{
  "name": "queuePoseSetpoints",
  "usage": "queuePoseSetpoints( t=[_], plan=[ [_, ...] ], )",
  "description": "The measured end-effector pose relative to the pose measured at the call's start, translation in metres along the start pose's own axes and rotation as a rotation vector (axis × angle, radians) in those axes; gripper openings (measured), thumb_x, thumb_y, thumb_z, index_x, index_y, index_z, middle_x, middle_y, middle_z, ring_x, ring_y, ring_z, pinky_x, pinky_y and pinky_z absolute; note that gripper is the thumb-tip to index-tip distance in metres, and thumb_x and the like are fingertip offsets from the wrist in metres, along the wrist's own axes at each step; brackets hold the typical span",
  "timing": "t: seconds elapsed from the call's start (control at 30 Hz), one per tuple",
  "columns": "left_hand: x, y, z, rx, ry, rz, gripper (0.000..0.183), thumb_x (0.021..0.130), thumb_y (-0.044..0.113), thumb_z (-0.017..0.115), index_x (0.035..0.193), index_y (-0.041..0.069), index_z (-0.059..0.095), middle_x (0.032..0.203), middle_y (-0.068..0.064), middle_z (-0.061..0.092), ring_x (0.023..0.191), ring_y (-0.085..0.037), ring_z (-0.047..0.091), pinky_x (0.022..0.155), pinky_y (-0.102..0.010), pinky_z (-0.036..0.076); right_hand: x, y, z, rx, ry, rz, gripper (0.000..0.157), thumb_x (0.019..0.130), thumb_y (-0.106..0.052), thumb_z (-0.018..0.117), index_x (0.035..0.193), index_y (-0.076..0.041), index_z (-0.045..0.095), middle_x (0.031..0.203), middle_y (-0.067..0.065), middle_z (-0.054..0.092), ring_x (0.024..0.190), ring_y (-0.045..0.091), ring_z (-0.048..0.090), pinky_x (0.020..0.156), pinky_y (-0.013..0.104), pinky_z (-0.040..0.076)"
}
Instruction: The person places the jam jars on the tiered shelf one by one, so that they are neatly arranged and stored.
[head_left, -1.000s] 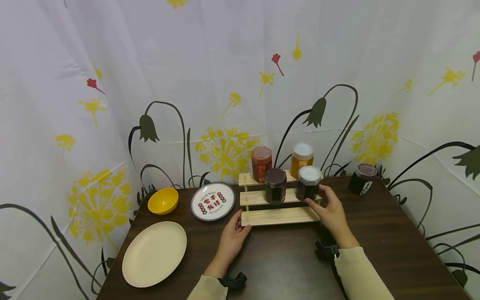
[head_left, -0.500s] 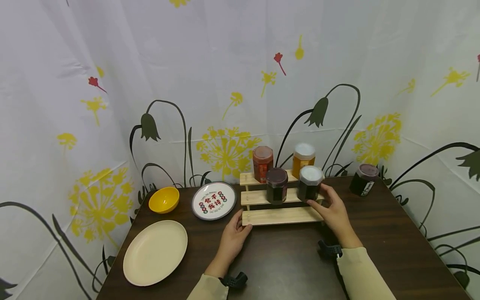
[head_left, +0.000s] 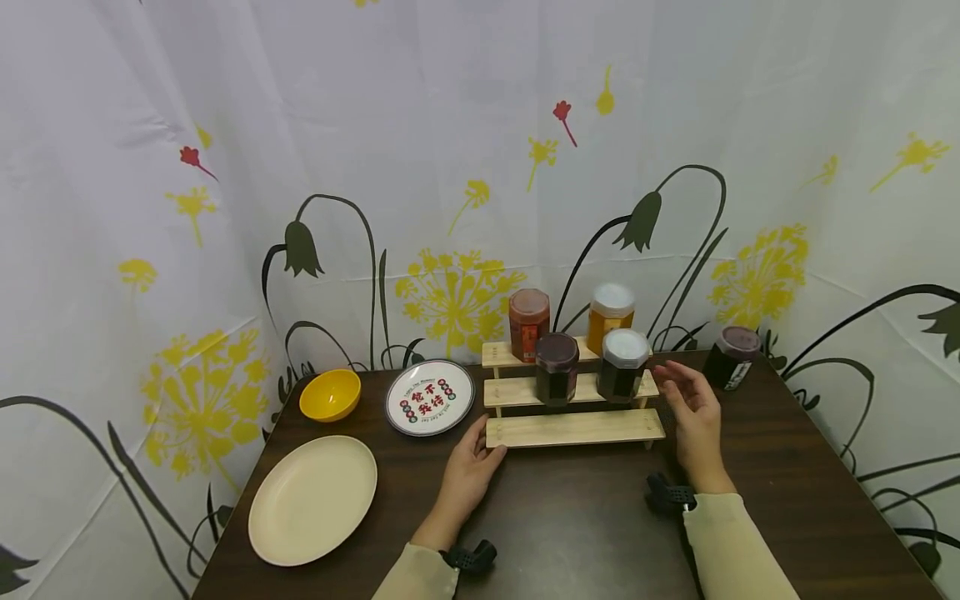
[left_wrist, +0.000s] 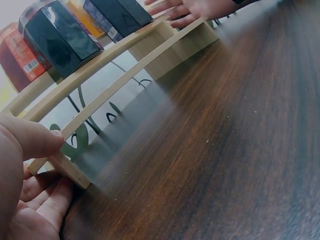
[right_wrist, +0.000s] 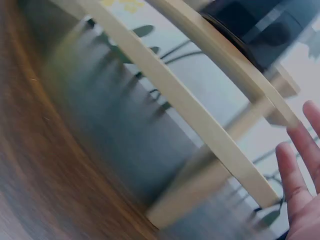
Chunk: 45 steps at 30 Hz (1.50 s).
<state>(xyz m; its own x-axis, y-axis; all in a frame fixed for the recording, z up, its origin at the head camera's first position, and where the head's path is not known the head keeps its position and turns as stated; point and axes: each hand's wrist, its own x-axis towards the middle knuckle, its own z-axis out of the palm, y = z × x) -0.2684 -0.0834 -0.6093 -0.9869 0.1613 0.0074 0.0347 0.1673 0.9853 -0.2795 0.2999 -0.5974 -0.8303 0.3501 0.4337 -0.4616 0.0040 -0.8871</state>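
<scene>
A three-tier wooden rack [head_left: 573, 428] stands on the table. Its left end is pinched by my left hand [head_left: 463, 477], thumb on the lowest shelf and fingers around the end leg [left_wrist: 69, 170]. My right hand [head_left: 697, 425] hovers just beyond the rack's right end, fingers spread and holding nothing. On the middle shelf sit a dark jar with a purple lid [head_left: 557, 371] and a dark jar with a white lid [head_left: 622, 368]. The top shelf bears a red jar [head_left: 528, 327] and a yellow jar [head_left: 611, 315]. The lowest shelf is bare.
Another dark jar [head_left: 731, 358] stands on the table right of the rack, behind my right hand. To the left are a printed plate [head_left: 430, 398], a yellow bowl [head_left: 330, 396] and a cream oval plate [head_left: 312, 500]. A patterned curtain [head_left: 450, 125] hangs behind the table.
My right hand has let go of the white-lidded dark jar and moved right, its fingers opening. The jar stays on the middle shelf. My left hand keeps its grip on the rack.
</scene>
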Motion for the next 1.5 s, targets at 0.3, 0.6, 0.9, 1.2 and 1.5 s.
queuePoseSetpoints(
  t=[0.3, 0.6, 0.9, 1.2, 1.5],
  plan=[
    [0.000, 0.000, 0.000, 0.002, 0.000, 0.016, 0.071, 0.106, 0.013, 0.073, 0.166, -0.001, 0.039, 0.160, -0.024, 0.055, 0.147, -0.037, 0.056, 0.123, -0.052, 0.048, 0.007, 0.003, -0.029, 0.166, 0.274, -0.015, 0.045, 0.111, -0.010, 0.061, 0.147, 0.016, 0.052, 0.125, 0.018, 0.070, 0.117, 0.023, 0.069, 0.097, 0.025, 0.060],
    [-0.001, -0.001, 0.000, 0.005, 0.002, 0.003, 0.072, 0.105, 0.013, 0.074, 0.166, 0.000, 0.040, 0.159, -0.023, 0.056, 0.145, -0.037, 0.058, 0.121, -0.053, 0.050, 0.011, 0.002, -0.036, 0.353, 0.474, -0.051, 0.043, 0.104, 0.000, 0.070, 0.140, 0.013, 0.052, 0.115, 0.013, 0.062, 0.106, 0.022, 0.064, 0.088, 0.023, 0.059],
    [-0.003, -0.001, 0.000, 0.019, 0.005, 0.011, 0.071, 0.105, 0.014, 0.073, 0.166, -0.001, 0.040, 0.159, -0.023, 0.056, 0.143, -0.036, 0.059, 0.118, -0.048, 0.053, 0.027, 0.008, -0.063, 0.254, 0.604, 0.001, 0.063, 0.097, 0.002, 0.077, 0.152, 0.002, 0.044, 0.134, 0.008, 0.049, 0.127, 0.018, 0.048, 0.108, 0.023, 0.046],
    [-0.005, 0.002, -0.001, -0.011, -0.011, 0.026, 0.070, 0.106, 0.011, 0.072, 0.166, -0.003, 0.039, 0.154, -0.026, 0.059, 0.142, -0.037, 0.060, 0.114, -0.036, 0.055, 0.048, 0.015, -0.081, 0.284, 0.529, 0.201, 0.082, 0.103, -0.001, 0.071, 0.167, -0.005, 0.020, 0.162, 0.005, 0.028, 0.162, 0.020, 0.021, 0.134, 0.024, 0.021],
    [-0.004, 0.001, -0.001, 0.011, 0.008, 0.013, 0.070, 0.106, 0.013, 0.072, 0.166, 0.001, 0.040, 0.157, -0.023, 0.058, 0.144, -0.036, 0.060, 0.118, -0.043, 0.054, 0.063, 0.024, -0.085, 0.143, 0.387, 0.335, 0.091, 0.099, -0.001, 0.077, 0.171, -0.012, 0.023, 0.175, 0.006, 0.030, 0.165, 0.017, 0.027, 0.127, 0.020, 0.036]
  ],
)
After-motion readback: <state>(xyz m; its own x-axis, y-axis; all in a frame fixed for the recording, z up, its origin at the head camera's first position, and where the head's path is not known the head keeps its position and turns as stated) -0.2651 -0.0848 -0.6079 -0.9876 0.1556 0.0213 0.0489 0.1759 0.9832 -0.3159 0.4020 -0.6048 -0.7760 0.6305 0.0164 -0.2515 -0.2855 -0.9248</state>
